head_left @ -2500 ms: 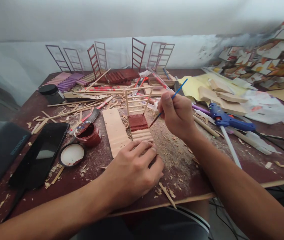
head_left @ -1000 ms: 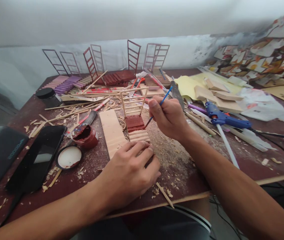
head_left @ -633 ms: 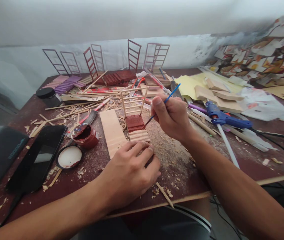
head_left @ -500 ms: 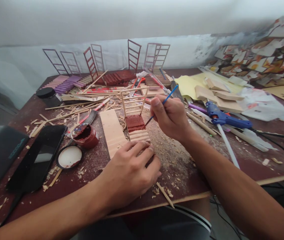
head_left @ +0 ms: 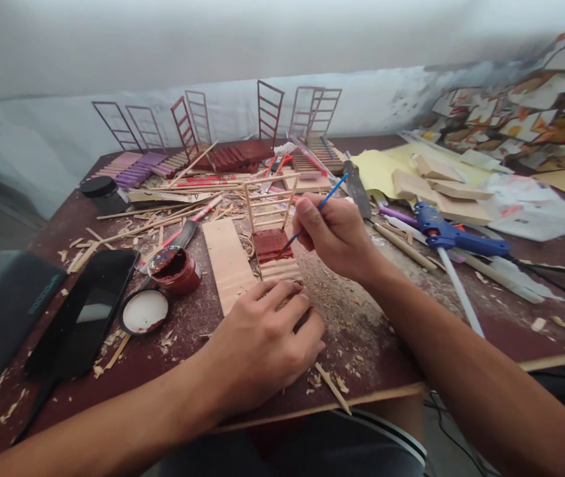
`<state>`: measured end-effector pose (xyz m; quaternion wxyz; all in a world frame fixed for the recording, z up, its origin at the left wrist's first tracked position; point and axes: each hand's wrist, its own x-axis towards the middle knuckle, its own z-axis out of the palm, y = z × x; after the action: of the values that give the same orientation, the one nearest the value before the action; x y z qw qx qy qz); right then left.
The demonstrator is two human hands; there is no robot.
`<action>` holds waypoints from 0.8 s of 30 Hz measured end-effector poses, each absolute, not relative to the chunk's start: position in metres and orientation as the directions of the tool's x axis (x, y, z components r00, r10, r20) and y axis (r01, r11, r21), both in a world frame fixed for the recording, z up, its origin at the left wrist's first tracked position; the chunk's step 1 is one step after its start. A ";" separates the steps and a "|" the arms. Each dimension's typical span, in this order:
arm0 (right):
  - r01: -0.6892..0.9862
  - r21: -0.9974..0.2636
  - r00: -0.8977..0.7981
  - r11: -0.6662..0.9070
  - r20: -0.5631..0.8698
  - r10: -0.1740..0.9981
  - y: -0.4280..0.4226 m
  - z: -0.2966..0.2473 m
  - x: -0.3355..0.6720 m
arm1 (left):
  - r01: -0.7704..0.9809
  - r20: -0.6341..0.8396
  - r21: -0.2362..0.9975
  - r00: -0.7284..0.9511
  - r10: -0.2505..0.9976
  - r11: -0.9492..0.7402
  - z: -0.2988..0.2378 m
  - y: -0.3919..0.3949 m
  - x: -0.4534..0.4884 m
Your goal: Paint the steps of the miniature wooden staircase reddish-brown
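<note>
A small wooden model piece (head_left: 271,248) stands before me, with a ladder-like upright frame at its far end. Its slatted bed is dark red at the back and bare wood at the front. My left hand (head_left: 275,334) is closed round the near end, which its fingers hide. Pinched in my right hand (head_left: 334,232) is a thin blue paintbrush (head_left: 332,192), its tip touching the red part. Left of the piece lies a flat wood strip (head_left: 226,255). An open jar of red paint (head_left: 175,269) stands further left, beside its upturned lid (head_left: 144,311).
A phone (head_left: 83,311) and a dark power bank (head_left: 8,318) lie at the left. Several similar frames, red and purple, line the back around a finished-looking red piece (head_left: 242,156). A blue glue gun (head_left: 461,235) lies right. Sticks and shavings litter the table.
The brush tip has moved left from the red area's right edge onto its surface. My left hand keeps its hold. The whole view has shifted slightly.
</note>
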<state>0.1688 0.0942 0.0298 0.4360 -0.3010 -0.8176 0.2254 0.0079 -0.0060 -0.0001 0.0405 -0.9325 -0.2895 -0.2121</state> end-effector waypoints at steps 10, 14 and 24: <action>0.384 -0.638 -0.378 0.667 0.550 0.745 0.097 0.032 0.171 | 0.557 0.429 0.036 0.741 0.516 -0.830 0.001 -0.005 0.008; 0.365 -0.654 -0.389 0.663 0.540 0.747 0.098 0.031 0.171 | 0.556 0.426 0.039 0.742 0.517 -0.830 0.001 -0.006 0.008; 0.232 -0.757 -0.475 0.611 0.460 0.750 0.098 0.023 0.170 | 0.555 0.415 0.055 0.743 0.524 -0.830 0.003 -0.006 0.008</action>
<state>0.1699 0.0984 0.0228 0.4096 -0.3077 -0.7985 0.3162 0.0085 -0.0058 0.0029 0.0362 -0.9330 -0.2892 -0.2112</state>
